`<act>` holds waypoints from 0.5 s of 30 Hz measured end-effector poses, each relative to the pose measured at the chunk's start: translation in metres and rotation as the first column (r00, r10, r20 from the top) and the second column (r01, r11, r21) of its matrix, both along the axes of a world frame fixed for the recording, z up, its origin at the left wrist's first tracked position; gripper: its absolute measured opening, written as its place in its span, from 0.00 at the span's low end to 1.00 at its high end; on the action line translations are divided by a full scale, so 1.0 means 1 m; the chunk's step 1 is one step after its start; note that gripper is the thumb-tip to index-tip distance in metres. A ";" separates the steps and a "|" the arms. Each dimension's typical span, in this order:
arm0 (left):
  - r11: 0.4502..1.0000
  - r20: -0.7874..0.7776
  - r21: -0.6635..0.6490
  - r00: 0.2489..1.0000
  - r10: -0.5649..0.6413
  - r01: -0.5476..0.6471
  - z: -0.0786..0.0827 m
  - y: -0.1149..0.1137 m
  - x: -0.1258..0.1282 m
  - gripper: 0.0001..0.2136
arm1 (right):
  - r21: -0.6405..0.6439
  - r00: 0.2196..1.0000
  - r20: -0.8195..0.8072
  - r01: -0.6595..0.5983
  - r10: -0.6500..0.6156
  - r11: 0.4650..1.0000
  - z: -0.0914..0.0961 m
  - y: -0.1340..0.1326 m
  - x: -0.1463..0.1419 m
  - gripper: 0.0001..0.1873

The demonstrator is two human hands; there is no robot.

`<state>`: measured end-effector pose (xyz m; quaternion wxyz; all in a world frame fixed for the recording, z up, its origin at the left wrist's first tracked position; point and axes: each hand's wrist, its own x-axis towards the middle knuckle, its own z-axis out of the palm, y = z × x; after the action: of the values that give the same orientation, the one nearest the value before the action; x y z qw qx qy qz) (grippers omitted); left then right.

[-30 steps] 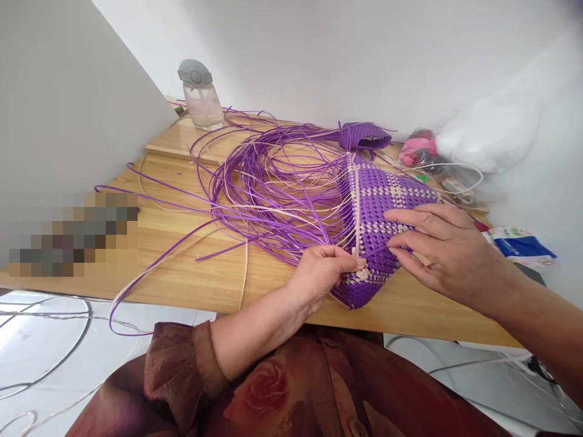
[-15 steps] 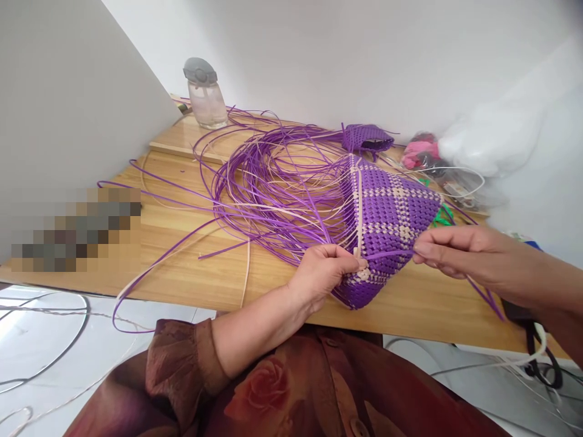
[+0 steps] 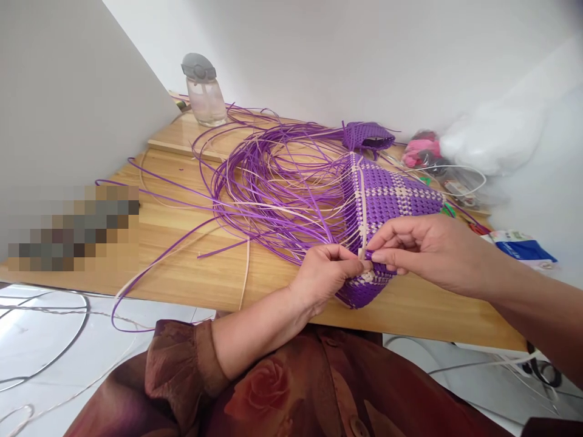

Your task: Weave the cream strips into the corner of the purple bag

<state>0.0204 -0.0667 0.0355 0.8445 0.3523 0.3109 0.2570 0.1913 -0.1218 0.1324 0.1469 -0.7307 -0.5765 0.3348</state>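
A purple and cream woven basket piece (image 3: 387, 197) lies on the wooden table, its checked weave partly covered by my right hand. Long loose purple and cream strips (image 3: 255, 176) spread from its left edge in a big curl. My left hand (image 3: 325, 270) pinches the weave's near edge between thumb and forefinger, by the end of a cream strip (image 3: 363, 212) running along that edge. Right beside it, my right hand (image 3: 414, 246) is closed in a pinch on a purple strip, of which only a short bit shows at the fingertips.
A smaller purple woven piece (image 3: 368, 136) sits behind. A grey-lidded bottle (image 3: 203, 91) stands at the back left on a raised board. White plastic bag (image 3: 494, 139), pink bundle (image 3: 421, 150) and a blue-white packet (image 3: 523, 249) lie to the right. Cables trail on the floor.
My right hand has moved left and inward, from holding the purple strip stretched out to the right, to the weave's edge beside my left hand. The left hand keeps its pinch.
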 end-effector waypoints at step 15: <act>1.000 0.029 0.015 1.000 -0.002 0.002 -0.003 -0.002 0.001 0.20 | -0.063 0.864 0.381 -0.331 0.329 0.942 0.017 0.024 -0.015 0.08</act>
<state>0.0213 -0.0692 0.0326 0.8466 0.3551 0.2963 0.2635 0.1767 -0.0981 0.1494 -0.0271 -0.6725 -0.7111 0.2033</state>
